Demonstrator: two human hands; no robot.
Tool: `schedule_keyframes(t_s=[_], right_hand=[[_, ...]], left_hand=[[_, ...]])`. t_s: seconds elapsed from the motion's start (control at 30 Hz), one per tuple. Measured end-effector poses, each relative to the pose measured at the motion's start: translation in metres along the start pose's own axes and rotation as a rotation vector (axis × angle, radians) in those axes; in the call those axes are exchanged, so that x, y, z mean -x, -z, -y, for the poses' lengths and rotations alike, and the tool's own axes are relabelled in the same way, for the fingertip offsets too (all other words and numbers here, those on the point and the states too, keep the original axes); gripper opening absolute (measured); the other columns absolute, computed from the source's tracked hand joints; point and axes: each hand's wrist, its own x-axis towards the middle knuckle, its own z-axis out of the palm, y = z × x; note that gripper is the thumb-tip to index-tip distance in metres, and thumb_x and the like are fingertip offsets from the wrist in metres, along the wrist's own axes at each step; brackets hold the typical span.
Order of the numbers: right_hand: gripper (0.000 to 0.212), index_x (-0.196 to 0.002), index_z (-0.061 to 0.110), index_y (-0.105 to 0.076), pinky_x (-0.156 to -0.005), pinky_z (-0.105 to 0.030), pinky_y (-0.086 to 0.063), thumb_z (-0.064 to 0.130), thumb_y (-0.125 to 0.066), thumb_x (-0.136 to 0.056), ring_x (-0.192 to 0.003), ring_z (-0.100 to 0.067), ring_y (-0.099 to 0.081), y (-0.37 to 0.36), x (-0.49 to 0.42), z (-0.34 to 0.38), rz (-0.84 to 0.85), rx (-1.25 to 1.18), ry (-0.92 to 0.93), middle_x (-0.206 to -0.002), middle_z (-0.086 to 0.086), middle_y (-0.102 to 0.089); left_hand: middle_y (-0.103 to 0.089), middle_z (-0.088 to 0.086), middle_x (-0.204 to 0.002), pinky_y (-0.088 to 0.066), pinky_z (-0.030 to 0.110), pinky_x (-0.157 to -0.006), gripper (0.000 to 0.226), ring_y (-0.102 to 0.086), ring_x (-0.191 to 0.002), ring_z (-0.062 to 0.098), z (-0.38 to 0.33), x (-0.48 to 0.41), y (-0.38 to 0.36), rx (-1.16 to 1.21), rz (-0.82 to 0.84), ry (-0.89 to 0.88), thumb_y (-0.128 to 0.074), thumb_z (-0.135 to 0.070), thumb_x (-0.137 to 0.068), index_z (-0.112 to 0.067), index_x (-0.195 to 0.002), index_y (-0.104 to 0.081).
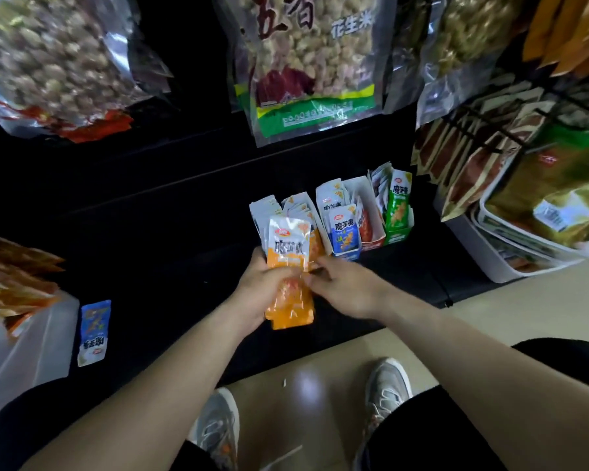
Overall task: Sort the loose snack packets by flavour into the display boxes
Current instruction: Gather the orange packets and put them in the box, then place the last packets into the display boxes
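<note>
Low on the black shelf, in front of the row of display boxes, we hold a small stack of orange packets. The left grip is wrapped round the stack's middle from the left, and the right grip pinches its right edge near the top. The stack sits just before the leftmost box, which already shows orange and white-backed packets, so we judge this is its home. The blue box, red box and green box stand side by side to its right. To do this well we first square the stack, levelling its edges between both hands with every printed face forward, like the front packets next door. Then we tip it upright and slide it in along the box wall rather than pressing from above, since thin foil probably buckles and the card walls look flimsy. We steady the box so it does not shove its neighbours. One blue packet lies loose far to the left, beside a clear bin, and likely belongs in the blue box.
</note>
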Motion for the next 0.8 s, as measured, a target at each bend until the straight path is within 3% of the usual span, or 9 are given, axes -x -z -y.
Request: schedule_keyframes(t_s=[0.07, 0.13, 0.2, 0.27, 0.4, 0.53, 0.63, 0.7, 0.8], right_hand=[[0.022, -0.116, 0.026, -0.058, -0.084, -0.035, -0.053, 0.040, -0.049, -0.101, -0.088, -0.017, -0.066, 0.024, -0.014, -0.015, -0.166, -0.038, -0.082, -0.099, -0.002, -0.069], [0.011, -0.103, 0.027, -0.061, -0.076, -0.037, -0.053, 0.031, -0.051, -0.099, -0.081, -0.026, -0.067, 0.038, -0.031, -0.040, -0.295, -0.066, -0.158, -0.089, -0.007, -0.069], [0.014, -0.085, 0.025, -0.063, -0.079, -0.045, -0.056, 0.024, -0.052, -0.094, -0.088, -0.034, -0.067, 0.037, -0.048, -0.067, -0.331, -0.090, -0.213, -0.086, -0.007, -0.067], [0.015, -0.079, 0.024, -0.064, -0.084, -0.050, -0.057, 0.024, -0.056, -0.091, -0.089, -0.036, -0.068, 0.027, -0.059, -0.095, -0.331, -0.130, -0.258, -0.086, -0.007, -0.068], [0.010, -0.088, 0.018, -0.066, -0.081, -0.051, -0.057, 0.025, -0.059, -0.089, -0.081, -0.032, -0.069, 0.011, -0.077, -0.129, -0.394, -0.196, -0.283, -0.084, -0.004, -0.070], [0.009, -0.092, 0.022, -0.066, -0.083, -0.046, -0.058, 0.023, -0.058, -0.089, -0.087, -0.030, -0.069, 0.011, -0.095, -0.137, -0.426, -0.214, -0.303, -0.094, -0.004, -0.071], [0.013, -0.098, 0.030, -0.064, -0.085, -0.041, -0.058, 0.022, -0.056, -0.092, -0.091, -0.026, -0.070, 0.009, -0.105, -0.137, -0.411, -0.221, -0.301, -0.104, -0.003, -0.070], [0.015, -0.101, 0.031, -0.065, -0.088, -0.042, -0.058, 0.022, -0.057, -0.092, -0.092, -0.027, -0.070, 0.005, -0.111, -0.137, -0.412, -0.231, -0.297, -0.108, -0.003, -0.070], [0.014, -0.102, 0.029, -0.064, -0.084, -0.038, -0.058, 0.021, -0.056, -0.093, -0.091, -0.025, -0.069, -0.002, -0.116, -0.137, -0.392, -0.216, -0.293, -0.107, -0.004, -0.069]], left_hand=[[-0.067, 0.010, -0.111, -0.059, 0.051, -0.083, 0.049, -0.069, -0.095, 0.030, -0.006, -0.029, -0.010, 0.012, -0.103, 0.010, -0.071, -0.008, -0.084, -0.022, -0.125, -0.046], [-0.064, 0.008, -0.107, -0.058, 0.047, -0.076, 0.044, -0.067, -0.088, 0.026, -0.010, -0.060, -0.022, 0.027, -0.218, 0.010, -0.066, -0.009, -0.086, -0.025, -0.119, -0.042], [-0.065, 0.007, -0.108, -0.057, 0.041, -0.076, 0.043, -0.065, -0.087, 0.023, -0.008, -0.093, -0.031, 0.037, -0.303, -0.011, -0.067, -0.010, -0.086, -0.025, -0.118, -0.044], [-0.066, 0.006, -0.113, -0.055, 0.042, -0.088, 0.046, -0.065, -0.097, 0.025, -0.006, -0.122, -0.040, 0.036, -0.357, -0.035, -0.071, -0.011, -0.083, -0.022, -0.123, -0.049], [-0.057, -0.006, -0.105, -0.046, 0.029, -0.082, 0.056, -0.057, -0.098, 0.015, -0.008, -0.160, -0.059, -0.043, -0.360, -0.103, -0.072, -0.011, -0.086, -0.020, -0.134, -0.046], [-0.063, -0.004, -0.105, -0.047, 0.028, -0.072, 0.061, -0.062, -0.088, 0.019, -0.006, -0.182, -0.068, -0.102, -0.424, -0.125, -0.072, -0.011, -0.084, -0.019, -0.137, -0.043], [-0.060, -0.002, -0.111, -0.045, 0.016, -0.059, 0.066, -0.058, -0.081, 0.010, -0.011, -0.190, -0.071, -0.145, -0.397, -0.119, -0.070, -0.006, -0.088, -0.013, -0.143, -0.036], [-0.059, 0.003, -0.129, -0.043, 0.014, -0.069, 0.075, -0.057, -0.091, 0.010, -0.016, -0.194, -0.069, -0.191, -0.373, -0.140, -0.071, -0.006, -0.088, -0.013, -0.150, -0.029], [-0.056, 0.005, -0.134, -0.041, 0.021, -0.080, 0.081, -0.056, -0.110, 0.015, -0.020, -0.202, -0.067, -0.257, -0.330, -0.125, -0.075, -0.004, -0.085, -0.011, -0.150, -0.028]])
